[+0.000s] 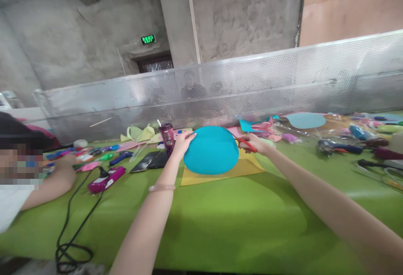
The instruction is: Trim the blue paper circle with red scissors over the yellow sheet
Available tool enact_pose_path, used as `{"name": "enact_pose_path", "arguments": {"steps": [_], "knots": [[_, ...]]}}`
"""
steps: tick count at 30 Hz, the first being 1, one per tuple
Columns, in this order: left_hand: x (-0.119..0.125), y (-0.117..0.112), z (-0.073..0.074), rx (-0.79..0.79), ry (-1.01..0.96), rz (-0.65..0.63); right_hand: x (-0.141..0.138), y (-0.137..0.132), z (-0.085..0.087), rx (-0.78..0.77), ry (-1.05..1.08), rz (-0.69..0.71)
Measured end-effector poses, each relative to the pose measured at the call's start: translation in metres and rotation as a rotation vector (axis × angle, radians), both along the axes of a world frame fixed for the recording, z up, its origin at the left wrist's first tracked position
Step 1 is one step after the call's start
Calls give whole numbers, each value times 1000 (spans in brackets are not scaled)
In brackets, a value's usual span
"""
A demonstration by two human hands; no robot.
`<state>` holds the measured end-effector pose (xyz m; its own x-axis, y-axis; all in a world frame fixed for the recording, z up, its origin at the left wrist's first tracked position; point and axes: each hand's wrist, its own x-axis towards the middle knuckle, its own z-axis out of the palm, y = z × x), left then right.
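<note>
My left hand [182, 142] pinches the upper left edge of a rounded blue paper sheet [210, 150], holding it up above the green table [220, 220]. On the other side, my right hand [255, 143] is closed around red-handled scissors [246, 143], whose blades meet the sheet's upper right edge. A yellow paper sheet [220, 171] lies flat on the table under the blue one. A pale bracelet sits on my left wrist.
A dark purple tumbler [166, 137] and two black phones [153, 161] lie left of my hand. A pink glue gun [105, 179] with a black cord lies farther left, near another person's arm [47, 187]. Craft scraps and tools crowd the right side. A perforated metal barrier [252, 84] backs the table.
</note>
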<state>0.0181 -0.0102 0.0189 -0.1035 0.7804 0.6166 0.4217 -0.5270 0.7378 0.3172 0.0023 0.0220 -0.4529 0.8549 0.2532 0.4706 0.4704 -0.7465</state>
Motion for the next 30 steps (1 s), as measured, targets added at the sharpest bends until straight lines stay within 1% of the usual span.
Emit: {"name": "enact_pose_path", "arguments": {"steps": [4, 13, 16, 20, 25, 30], "knots": [[-1, 1, 0, -14, 1, 12, -1, -2, 1, -1, 10, -10], [0, 1, -1, -46, -31, -32, -4, -11, 7, -29, 26, -10], [0, 0, 0, -52, -24, -22, -4, -11, 6, -33, 32, 4], [0, 0, 0, -66, -27, -21, -4, -11, 6, -22, 13, -13], [1, -1, 0, -49, -16, -8, -5, -16, 9, -30, 23, -23], [2, -3, 2, -64, -24, 5, -7, -20, 11, -43, 39, -19]]}}
